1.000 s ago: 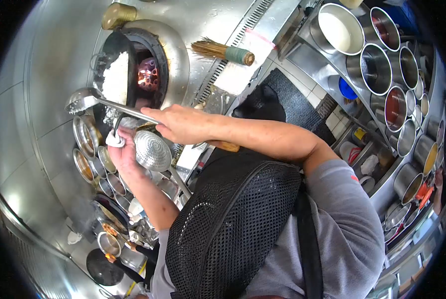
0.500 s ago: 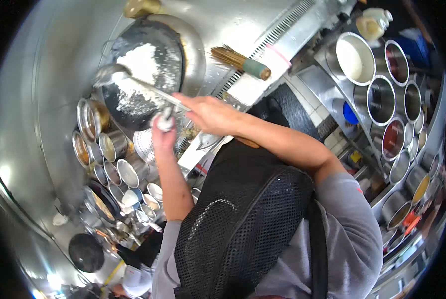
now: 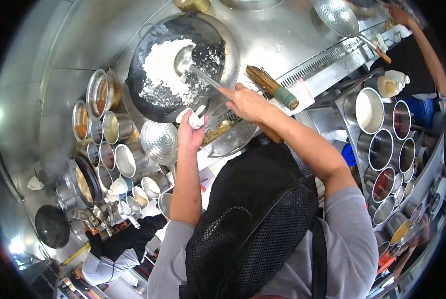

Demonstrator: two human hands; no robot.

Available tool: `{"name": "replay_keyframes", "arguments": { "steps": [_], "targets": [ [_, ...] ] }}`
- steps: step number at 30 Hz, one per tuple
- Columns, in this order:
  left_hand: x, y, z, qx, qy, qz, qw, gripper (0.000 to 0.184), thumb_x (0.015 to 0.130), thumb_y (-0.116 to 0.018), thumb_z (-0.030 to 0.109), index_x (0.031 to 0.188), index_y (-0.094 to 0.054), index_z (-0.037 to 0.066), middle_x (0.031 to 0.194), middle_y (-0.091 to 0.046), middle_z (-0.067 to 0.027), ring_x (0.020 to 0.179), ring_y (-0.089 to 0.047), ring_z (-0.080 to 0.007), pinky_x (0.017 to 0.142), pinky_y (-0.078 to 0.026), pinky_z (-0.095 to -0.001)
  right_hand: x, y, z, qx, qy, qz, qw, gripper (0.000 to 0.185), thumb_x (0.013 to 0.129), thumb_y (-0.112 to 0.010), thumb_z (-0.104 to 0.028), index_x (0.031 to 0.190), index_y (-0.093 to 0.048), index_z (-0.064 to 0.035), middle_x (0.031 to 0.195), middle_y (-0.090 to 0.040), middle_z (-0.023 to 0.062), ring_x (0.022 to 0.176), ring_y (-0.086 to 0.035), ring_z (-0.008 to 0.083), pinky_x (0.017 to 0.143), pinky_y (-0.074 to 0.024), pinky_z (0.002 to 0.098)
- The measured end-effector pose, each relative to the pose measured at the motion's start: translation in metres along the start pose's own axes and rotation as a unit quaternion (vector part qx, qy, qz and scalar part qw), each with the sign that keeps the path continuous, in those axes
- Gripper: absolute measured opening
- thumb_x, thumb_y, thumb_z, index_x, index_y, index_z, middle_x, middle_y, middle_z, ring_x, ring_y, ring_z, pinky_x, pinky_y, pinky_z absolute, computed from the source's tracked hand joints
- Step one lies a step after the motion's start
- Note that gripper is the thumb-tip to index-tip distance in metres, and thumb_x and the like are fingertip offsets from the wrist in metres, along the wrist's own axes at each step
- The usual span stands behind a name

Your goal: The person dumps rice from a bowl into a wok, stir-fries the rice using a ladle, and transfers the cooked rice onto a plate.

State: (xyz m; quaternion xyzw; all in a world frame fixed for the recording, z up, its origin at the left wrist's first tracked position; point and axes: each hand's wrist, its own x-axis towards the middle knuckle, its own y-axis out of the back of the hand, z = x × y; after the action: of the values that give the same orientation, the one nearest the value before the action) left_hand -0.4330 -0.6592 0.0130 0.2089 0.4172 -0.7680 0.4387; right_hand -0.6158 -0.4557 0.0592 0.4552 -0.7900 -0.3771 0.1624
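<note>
A large dark wok point(image 3: 148, 102) sits on the burner with white rice point(image 3: 160, 62) spread over its middle. My left hand point(image 3: 190, 132) is closed around the wok's handle, with a white cloth point(image 3: 193, 118) between the fingers and the metal. My right hand point(image 3: 248, 103) is wrapped round the handle of a metal ladle point(image 3: 183, 60), whose bowl rests in the rice. Just below the wok, beside my left hand, lies a round perforated strainer point(image 3: 159, 142).
A bamboo brush point(image 3: 273, 88) lies right of the wok. Metal pots of sauces point(image 3: 101, 94) stand at left, more pots point(image 3: 370, 110) on the right shelf. Another strainer point(image 3: 336, 17) lies at the upper right. Co-workers point(image 3: 118, 251) stand lower left and upper right.
The wok has come down from its tilt over the flame and lies flatter. The ladle has moved from the wok's left edge into the rice. The view has shifted, showing a co-worker's arm at upper right.
</note>
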Motion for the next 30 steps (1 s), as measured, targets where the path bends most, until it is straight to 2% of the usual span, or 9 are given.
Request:
{"name": "replay_keyframes", "arguments": {
  "steps": [4,6,7,9,12,15,19,25,30],
  "targets": [
    [0.012,-0.001,0.0,-0.007,-0.018,0.072,0.997,0.022,0.103,-0.063,0.019,0.119,-0.066,0.005,0.114,-0.075,-0.0126,0.1,-0.072,-0.0292,0.079,-0.063,-0.0401,-0.033,0.071,0.006,0.16,0.037,0.086,0.983,0.048,0.106,-0.061,-0.034,0.145,-0.061,-0.0065,0.126,-0.066,0.028,0.11,-0.071,0.0394,0.102,-0.0539,0.0477],
    [0.012,0.002,0.002,-0.051,-0.015,0.083,0.995,0.02,0.102,-0.06,0.017,0.116,-0.067,0.004,0.11,-0.075,-0.0129,0.093,-0.072,-0.0292,0.073,-0.063,-0.0365,-0.075,0.095,0.04,0.275,-0.02,0.206,0.939,0.042,0.108,-0.063,-0.029,0.141,-0.063,-0.004,0.122,-0.073,0.0205,0.1,-0.072,0.023,0.09,-0.0578,0.037],
    [0.014,0.008,0.004,-0.039,-0.013,0.088,0.995,0.02,0.102,-0.06,0.017,0.116,-0.067,0.004,0.11,-0.075,-0.0129,0.093,-0.072,-0.0292,0.073,-0.063,-0.0365,-0.102,0.087,0.073,0.373,-0.154,0.271,0.874,0.032,0.109,-0.061,-0.024,0.132,-0.069,-0.0033,0.115,-0.075,0.0144,0.089,-0.07,0.0137,0.08,-0.057,0.0304],
    [0.017,0.019,0.006,-0.041,0.001,-0.021,0.999,0.018,0.102,-0.061,0.02,0.114,-0.069,0.009,0.108,-0.076,-0.0078,0.092,-0.073,-0.0231,0.074,-0.062,-0.0385,-0.142,0.044,0.15,0.324,-0.242,0.484,0.776,0.031,0.11,-0.06,-0.027,0.121,-0.072,-0.0002,0.093,-0.071,0.0068,0.076,-0.064,0.0113,0.071,-0.0536,0.0275],
    [0.01,0.012,0.015,-0.08,0.007,-0.028,0.996,0.021,0.102,-0.057,0.02,0.11,-0.068,0.004,0.1,-0.073,-0.0109,0.08,-0.067,-0.0237,0.066,-0.06,-0.0343,-0.19,-0.073,0.233,0.402,-0.394,0.491,0.665,0.044,0.11,-0.06,-0.038,0.125,-0.064,0.0024,0.095,-0.069,0.0073,0.08,-0.066,0.0136,0.071,-0.0543,0.0293],
    [-0.01,-0.011,0.024,-0.143,0.072,-0.049,0.986,0.021,0.1,-0.06,0.018,0.109,-0.068,0.002,0.089,-0.066,-0.0095,0.079,-0.061,-0.0217,0.065,-0.057,-0.0333,-0.185,-0.198,0.265,0.474,-0.496,0.358,0.633,0.065,0.106,-0.058,-0.054,0.142,-0.057,-0.0001,0.134,-0.065,0.0123,0.107,-0.067,0.0215,0.079,-0.0553,0.0351],
    [-0.018,-0.012,0.043,-0.143,0.074,-0.055,0.985,0.028,0.103,-0.057,0.019,0.114,-0.066,-0.005,0.1,-0.063,-0.0186,0.084,-0.062,-0.0242,0.066,-0.059,-0.034,-0.134,-0.262,0.242,0.653,-0.486,0.259,0.52,0.07,0.108,-0.049,-0.059,0.152,-0.05,-0.0047,0.148,-0.058,0.0136,0.137,-0.055,0.0312,0.109,-0.0444,0.0528],
    [-0.012,-0.008,0.065,-0.079,0.102,-0.09,0.988,0.032,0.102,-0.057,0.013,0.124,-0.06,-0.01,0.112,-0.064,-0.0242,0.082,-0.068,-0.0224,0.068,-0.063,-0.0297,-0.112,-0.285,0.23,0.639,-0.463,0.359,0.498,0.054,0.112,-0.047,-0.053,0.134,-0.061,-0.0057,0.124,-0.066,0.0071,0.108,-0.063,0.0213,0.092,-0.0527,0.0412],
    [0.0,0.018,0.09,-0.129,0.082,-0.093,0.984,0.044,0.09,-0.063,-0.001,0.127,-0.042,-0.011,0.114,-0.041,-0.0186,0.091,-0.058,-0.0249,0.072,-0.061,-0.033,-0.099,-0.275,0.241,0.638,-0.395,0.441,0.493,0.05,0.112,-0.049,-0.05,0.121,-0.066,-0.0037,0.105,-0.07,0.0043,0.089,-0.065,0.0142,0.077,-0.053,0.0337]
  ]
}}
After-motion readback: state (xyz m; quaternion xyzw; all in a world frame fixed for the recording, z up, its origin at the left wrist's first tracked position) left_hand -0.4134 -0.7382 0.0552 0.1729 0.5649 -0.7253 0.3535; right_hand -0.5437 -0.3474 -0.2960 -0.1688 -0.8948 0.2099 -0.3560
